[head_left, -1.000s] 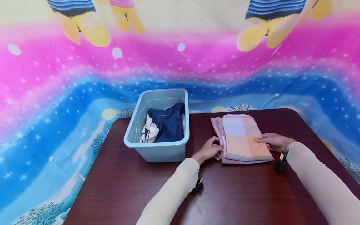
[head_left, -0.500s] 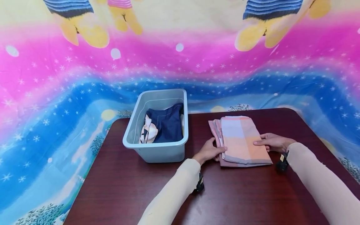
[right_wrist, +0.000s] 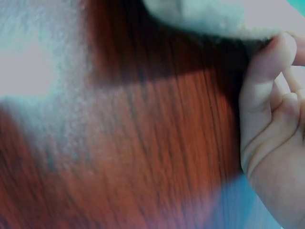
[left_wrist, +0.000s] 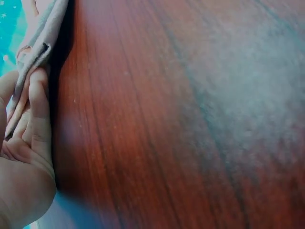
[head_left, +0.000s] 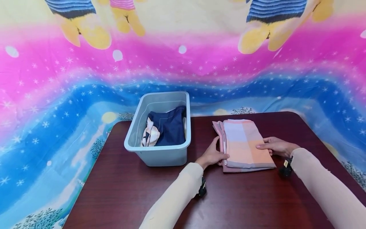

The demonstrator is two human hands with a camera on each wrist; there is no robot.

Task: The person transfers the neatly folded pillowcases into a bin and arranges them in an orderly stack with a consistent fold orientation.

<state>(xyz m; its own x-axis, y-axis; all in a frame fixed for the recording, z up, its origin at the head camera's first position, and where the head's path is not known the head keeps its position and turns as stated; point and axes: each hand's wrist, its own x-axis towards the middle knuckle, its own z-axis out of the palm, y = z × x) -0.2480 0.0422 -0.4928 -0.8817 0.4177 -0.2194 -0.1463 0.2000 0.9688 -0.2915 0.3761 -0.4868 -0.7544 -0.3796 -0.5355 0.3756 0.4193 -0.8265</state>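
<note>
A folded checked cloth (head_left: 247, 149) in pink, orange and pale lavender lies on the right half of the table in the head view. Its layers show along the left and front edges. My left hand (head_left: 213, 155) grips the left edge, thumb on top and fingers underneath. Opposite it, my right hand (head_left: 281, 146) pinches the right edge, also with the thumb on top. In the left wrist view the cloth's layers (left_wrist: 50, 26) sit between thumb and fingers of the left hand (left_wrist: 28, 157). The right wrist view has the right hand (right_wrist: 276, 129) at the blurred cloth edge (right_wrist: 214, 19).
A grey-blue plastic bin (head_left: 167, 157) stands left of the cloth, holding a dark navy garment (head_left: 171, 127) and a cream patterned cloth (head_left: 151, 133). The dark red-brown wooden table (head_left: 128, 190) backs onto a colourful printed curtain (head_left: 200, 63).
My left thumb has come over the cloth's left edge, which the hand now grips. The folded cloth has shifted slightly toward me. The right hand keeps its hold.
</note>
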